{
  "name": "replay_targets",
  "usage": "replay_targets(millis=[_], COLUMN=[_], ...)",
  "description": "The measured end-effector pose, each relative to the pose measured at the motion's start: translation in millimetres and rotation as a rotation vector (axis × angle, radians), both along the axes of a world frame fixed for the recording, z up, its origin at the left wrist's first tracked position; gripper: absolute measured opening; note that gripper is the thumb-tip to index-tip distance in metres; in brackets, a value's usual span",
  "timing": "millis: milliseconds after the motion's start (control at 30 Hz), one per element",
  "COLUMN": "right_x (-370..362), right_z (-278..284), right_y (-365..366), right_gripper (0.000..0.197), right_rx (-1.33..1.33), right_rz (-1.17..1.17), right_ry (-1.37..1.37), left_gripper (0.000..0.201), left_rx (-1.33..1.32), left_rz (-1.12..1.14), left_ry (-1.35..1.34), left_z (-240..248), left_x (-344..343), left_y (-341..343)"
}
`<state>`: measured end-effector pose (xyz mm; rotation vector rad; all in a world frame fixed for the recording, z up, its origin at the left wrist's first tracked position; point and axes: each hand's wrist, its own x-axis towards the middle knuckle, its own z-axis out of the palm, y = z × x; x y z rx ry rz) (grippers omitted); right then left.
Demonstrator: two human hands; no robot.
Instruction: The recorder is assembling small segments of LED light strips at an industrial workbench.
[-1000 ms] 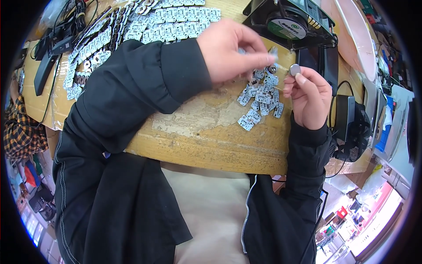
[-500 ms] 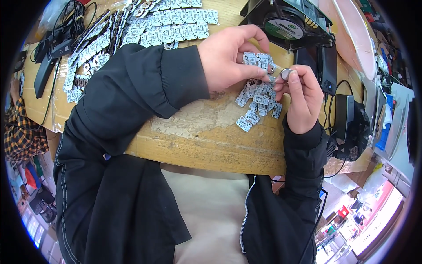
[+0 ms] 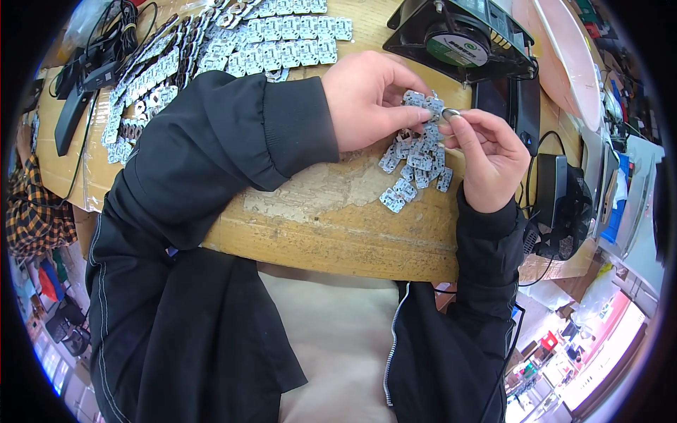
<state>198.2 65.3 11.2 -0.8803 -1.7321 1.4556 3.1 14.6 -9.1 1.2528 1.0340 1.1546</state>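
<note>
left hand holding white circuit boards at far end of loose board pile, right hand pinching round metal disc in narrow grip just right of them, pile lying on worktop

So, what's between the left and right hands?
Head view: small circuit boards held by the left hand, and a round silver disc in the right hand.
</note>
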Motion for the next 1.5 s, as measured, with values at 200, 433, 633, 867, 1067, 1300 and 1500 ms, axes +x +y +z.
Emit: replay_targets(millis=[200, 433, 633, 867, 1067, 1300, 1500], right_x=[0, 7, 6, 1, -2, -3, 2], right_z=[3, 0, 12, 13, 14, 8, 6], right_y=[1, 7, 4, 8, 4, 3, -5], right_gripper=[0.020, 0.017, 0.020, 0.017, 0.016, 0.016, 0.016], right_rx=[-0.047, 0.111, 0.481, 0.763, 0.900, 0.969, 0.342], right_rz=[-0.015, 0.087, 0.112, 0.227, 0.265, 0.216, 0.111], right_ry=[0.047, 0.042, -0.093, -0.113, -0.199, -0.227, -0.196], left_gripper=[0.021, 0.014, 0.019, 0.022, 0.022, 0.020, 0.017], left_rx=[0.002, 0.258, 0.451, 0.635, 0.766, 0.780, 0.431], left_rz=[-0.003, 0.112, 0.152, 0.118, 0.121, 0.139, 0.077], left_ry=[0.044, 0.228, 0.287, 0.490, 0.684, 0.734, 0.459], left_z=[11, 14, 9, 10, 5, 6, 16], left_x=[-4, -7, -9, -11, -11, -8, -6], left_y=[-3, -6, -4, -5, -5, -5, -7])
